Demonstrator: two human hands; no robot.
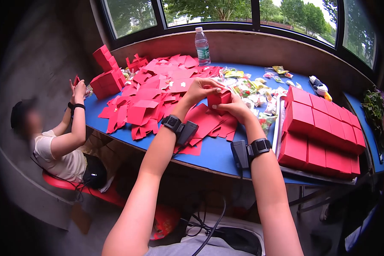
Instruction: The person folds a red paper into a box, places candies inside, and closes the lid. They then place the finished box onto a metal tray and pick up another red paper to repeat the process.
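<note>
Over the middle of the blue table, a small red box is held between my two hands. My left hand has its fingers bent over the box's top and left side. On the right side, my right hand grips the box with the thumb across its front. Flat red card pieces lie just below the hands, and a large heap of folded red card spreads to the left. Small wrapped packets lie behind and to the right of my hands.
Stacked red boxes fill a tray on the right. A water bottle stands near the window. At the left, a seated person handles red card beside more stacked boxes. Gloves lie at the back right.
</note>
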